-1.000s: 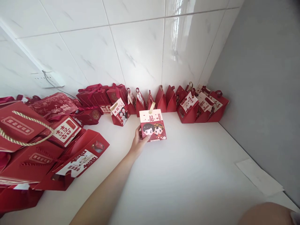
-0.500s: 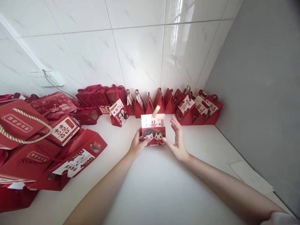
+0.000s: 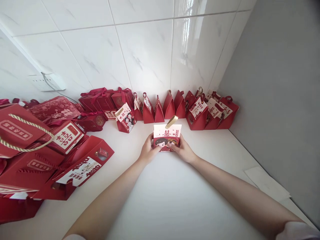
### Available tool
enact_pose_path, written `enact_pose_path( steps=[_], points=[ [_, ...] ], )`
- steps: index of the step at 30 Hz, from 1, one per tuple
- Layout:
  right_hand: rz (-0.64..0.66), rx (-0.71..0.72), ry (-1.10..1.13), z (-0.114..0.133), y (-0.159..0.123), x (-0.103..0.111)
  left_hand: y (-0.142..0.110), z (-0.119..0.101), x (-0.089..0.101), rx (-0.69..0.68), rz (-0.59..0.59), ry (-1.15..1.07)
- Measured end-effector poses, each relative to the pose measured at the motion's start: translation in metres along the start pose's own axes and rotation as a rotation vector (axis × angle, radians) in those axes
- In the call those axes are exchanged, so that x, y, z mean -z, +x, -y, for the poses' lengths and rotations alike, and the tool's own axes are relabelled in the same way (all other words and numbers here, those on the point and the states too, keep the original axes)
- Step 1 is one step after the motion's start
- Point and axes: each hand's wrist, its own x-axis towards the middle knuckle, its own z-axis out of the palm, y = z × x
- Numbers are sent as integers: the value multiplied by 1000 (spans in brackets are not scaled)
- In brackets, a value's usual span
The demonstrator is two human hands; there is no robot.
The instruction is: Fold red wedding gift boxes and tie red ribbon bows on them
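Between my two hands is a red and white gift box [image 3: 167,135] with a gold ribbon loop on top and two cartoon faces on its front. My left hand [image 3: 149,148] grips its left side, thumb across the front. On the right side my right hand [image 3: 185,148] holds it the same way, its thumb over one of the printed faces. The fingers behind the box are hidden. Beyond it, a small box with a couple printed on it [image 3: 126,118] stands apart from a row of red triangular boxes [image 3: 159,111].
Larger red gift boxes [image 3: 82,171] and rope-handled ones [image 3: 18,131] are heaped at the left. More peaked boxes [image 3: 198,115] crowd the back right corner. White paper [image 3: 266,183] lies by the grey wall [image 3: 280,100]. A socket [image 3: 47,82] with a cable is on the tiled wall.
My right hand, spread beside the box before, has closed on its right side. The box has tipped back somewhat and shifted slightly right in view.
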Motion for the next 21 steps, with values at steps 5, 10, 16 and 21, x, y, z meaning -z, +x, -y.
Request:
enact_pose_path(
  steps=[5, 10, 16, 21],
  points=[
    [19, -7, 11, -1, 0, 0, -1, -1, 1, -12, -13, 65],
    [16, -7, 5, -2, 0, 0, 0, 0, 4, 7, -2, 48],
    [28, -5, 6, -4, 1, 2, -1, 1, 5, -11, -2, 101],
    [18, 1, -27, -5, -1, -4, -4, -5, 3, -57, -79, 286]
  ],
)
